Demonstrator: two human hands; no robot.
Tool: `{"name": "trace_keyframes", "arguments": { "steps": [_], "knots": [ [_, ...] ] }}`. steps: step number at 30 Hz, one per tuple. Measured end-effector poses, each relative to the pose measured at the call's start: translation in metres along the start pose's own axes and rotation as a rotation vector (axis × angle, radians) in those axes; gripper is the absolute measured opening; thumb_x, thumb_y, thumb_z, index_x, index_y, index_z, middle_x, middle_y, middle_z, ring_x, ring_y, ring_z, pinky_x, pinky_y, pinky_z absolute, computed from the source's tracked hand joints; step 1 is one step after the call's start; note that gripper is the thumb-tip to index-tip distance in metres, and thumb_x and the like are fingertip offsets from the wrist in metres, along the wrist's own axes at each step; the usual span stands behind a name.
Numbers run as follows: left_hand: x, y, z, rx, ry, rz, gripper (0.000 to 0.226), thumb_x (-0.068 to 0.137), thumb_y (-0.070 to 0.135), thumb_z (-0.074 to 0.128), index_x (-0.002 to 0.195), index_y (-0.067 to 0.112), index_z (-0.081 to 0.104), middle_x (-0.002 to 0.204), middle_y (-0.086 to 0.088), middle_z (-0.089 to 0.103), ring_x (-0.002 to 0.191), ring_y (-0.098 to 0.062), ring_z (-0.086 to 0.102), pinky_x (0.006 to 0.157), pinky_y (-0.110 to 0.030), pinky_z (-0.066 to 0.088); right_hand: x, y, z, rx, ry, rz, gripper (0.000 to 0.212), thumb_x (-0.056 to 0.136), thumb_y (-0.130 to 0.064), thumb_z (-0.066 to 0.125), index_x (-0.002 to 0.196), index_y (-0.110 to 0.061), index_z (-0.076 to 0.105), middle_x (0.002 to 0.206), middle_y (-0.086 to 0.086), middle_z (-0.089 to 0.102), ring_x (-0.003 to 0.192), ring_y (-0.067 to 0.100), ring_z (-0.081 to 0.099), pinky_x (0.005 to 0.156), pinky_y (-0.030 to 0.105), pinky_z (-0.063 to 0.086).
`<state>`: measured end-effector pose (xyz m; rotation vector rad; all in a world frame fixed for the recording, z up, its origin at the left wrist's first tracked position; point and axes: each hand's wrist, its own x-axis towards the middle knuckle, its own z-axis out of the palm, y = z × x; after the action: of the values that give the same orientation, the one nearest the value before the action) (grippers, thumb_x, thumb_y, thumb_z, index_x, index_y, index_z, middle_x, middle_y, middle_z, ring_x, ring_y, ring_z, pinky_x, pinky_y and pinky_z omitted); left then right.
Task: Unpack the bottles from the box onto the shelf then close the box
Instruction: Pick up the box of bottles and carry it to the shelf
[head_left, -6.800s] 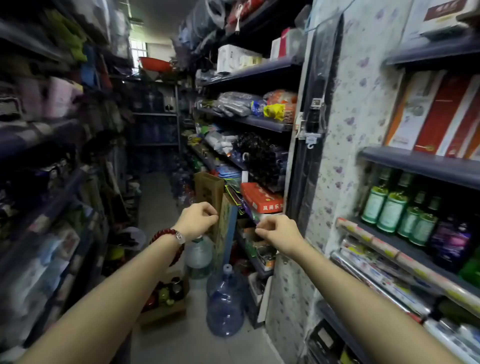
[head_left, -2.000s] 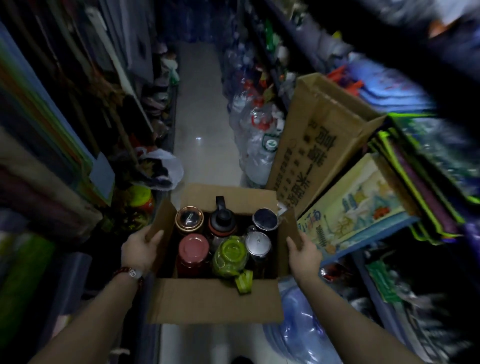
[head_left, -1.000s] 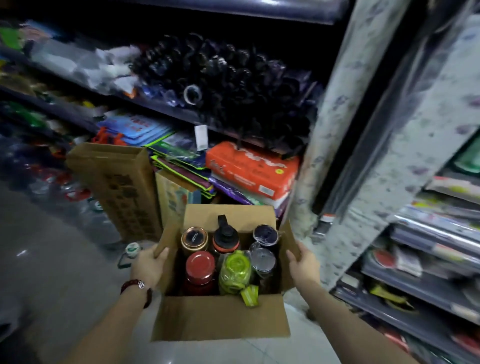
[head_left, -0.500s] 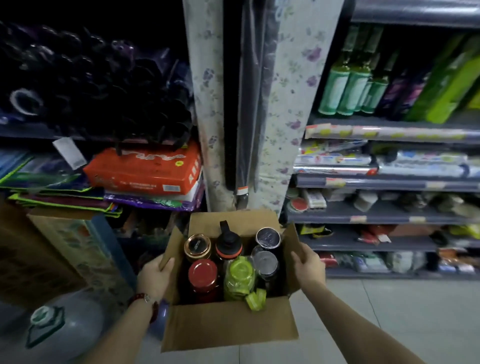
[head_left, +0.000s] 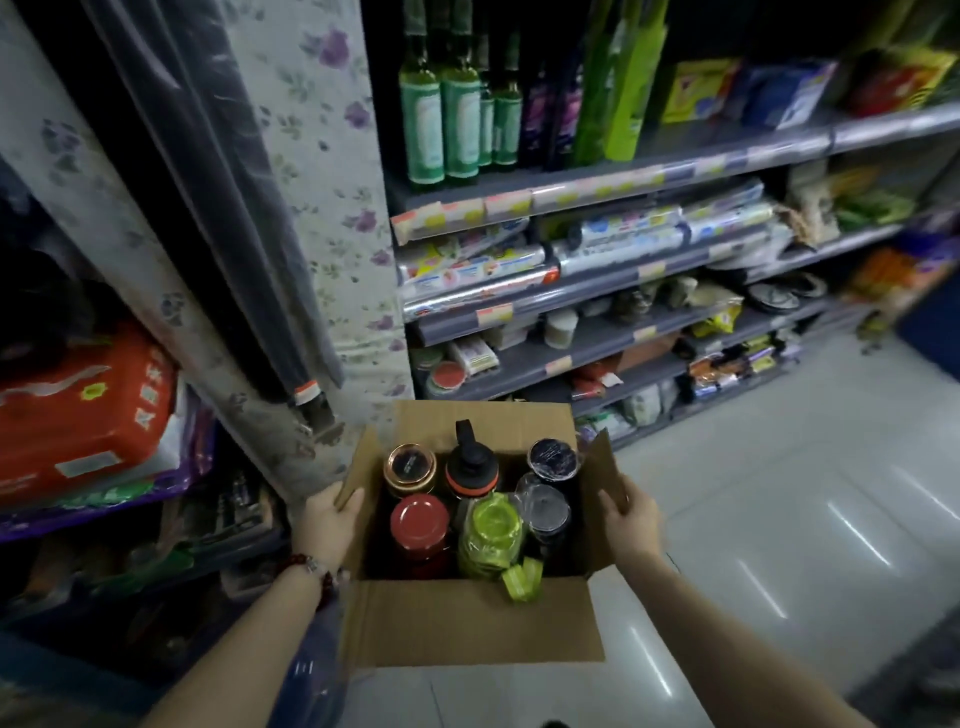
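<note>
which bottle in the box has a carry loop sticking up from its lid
The black-lidded bottle with the orange ring, middle of the back row in the box. Its lid has an upright black loop; the other five lids are flat.

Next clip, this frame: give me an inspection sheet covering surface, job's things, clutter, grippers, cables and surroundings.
Surface: pale glossy floor; the box is carried above it, not set down.
Job's things: open cardboard box, flaps up, six bottles upright inside, among them a red-lidded bottle and a green bottle; none unpacked yet.
Clutter: orange package on the rack at left.
Grippers: left hand grips the box's left flap; right hand grips the right flap.
Cables: nothing seen.
Surroundings: grey shelves ahead, full of goods, with tall green bottles on the top one; floral-papered pillar.
</note>
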<state>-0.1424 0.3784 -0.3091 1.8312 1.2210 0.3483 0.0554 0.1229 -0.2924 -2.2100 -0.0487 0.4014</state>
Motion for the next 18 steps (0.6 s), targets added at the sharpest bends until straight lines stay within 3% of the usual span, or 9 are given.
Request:
{"name": "trace_keyframes", "arguments": {
  "steps": [3, 6, 9, 12, 18],
  "knots": [
    [0.007, 0.026, 0.037, -0.014, -0.075, 0.023, 0.020, 0.091, 0.012, 0.057, 0.084, -0.004, 0.067, 0.082, -0.022, 0.069, 0.081, -0.035, 0.063, 0.068, -0.032, 0.040, 0.016, 0.022, -0.027, 0.028, 0.062, 0.050, 0.038, 0.094, -0.012, 0.055, 0.131, -0.005, 0.053, 0.125, 0.016, 0.063, 0.115, 0.032, 0.058, 0.088, 0.030, 0.042],
    [0.010, 0.053, 0.078, 0.031, -0.112, 0.050, 0.021, 0.091, 0.020, 0.057, 0.081, 0.005, 0.066, 0.079, -0.019, 0.069, 0.077, -0.036, 0.064, 0.072, -0.038, 0.050, 0.036, 0.046, -0.057, 0.013, 0.109, 0.111, 0.039, 0.093, -0.020, 0.056, 0.131, -0.011, 0.054, 0.123, 0.014, 0.065, 0.113, 0.033, 0.060, 0.093, 0.037, 0.046],
    [0.003, 0.092, 0.115, 0.059, -0.135, 0.060, 0.013, 0.091, 0.018, 0.058, 0.085, 0.013, 0.069, 0.078, -0.016, 0.068, 0.075, -0.033, 0.062, 0.066, -0.035, 0.045, 0.060, 0.064, -0.090, 0.011, 0.142, 0.143, 0.040, 0.093, -0.022, 0.056, 0.132, -0.014, 0.054, 0.123, 0.013, 0.065, 0.114, 0.033, 0.059, 0.093, 0.038, 0.046],
    [0.003, 0.123, 0.154, 0.065, -0.174, 0.083, 0.016, 0.092, 0.019, 0.057, 0.077, 0.019, 0.064, 0.078, -0.019, 0.069, 0.076, -0.035, 0.063, 0.066, -0.034, 0.045, 0.086, 0.077, -0.123, 0.032, 0.172, 0.158, 0.041, 0.095, -0.019, 0.055, 0.135, -0.011, 0.052, 0.127, 0.014, 0.063, 0.118, 0.033, 0.057, 0.096, 0.036, 0.043],
    [0.010, 0.178, 0.228, 0.102, -0.265, 0.153, 0.021, 0.092, 0.031, 0.054, 0.101, 0.019, 0.069, 0.090, -0.006, 0.072, 0.088, -0.029, 0.065, 0.080, -0.039, 0.053, 0.139, 0.109, -0.179, 0.047, 0.258, 0.198, 0.042, 0.094, -0.020, 0.056, 0.134, -0.011, 0.052, 0.127, 0.018, 0.062, 0.119, 0.037, 0.055, 0.099, 0.041, 0.042]
  ]
}}
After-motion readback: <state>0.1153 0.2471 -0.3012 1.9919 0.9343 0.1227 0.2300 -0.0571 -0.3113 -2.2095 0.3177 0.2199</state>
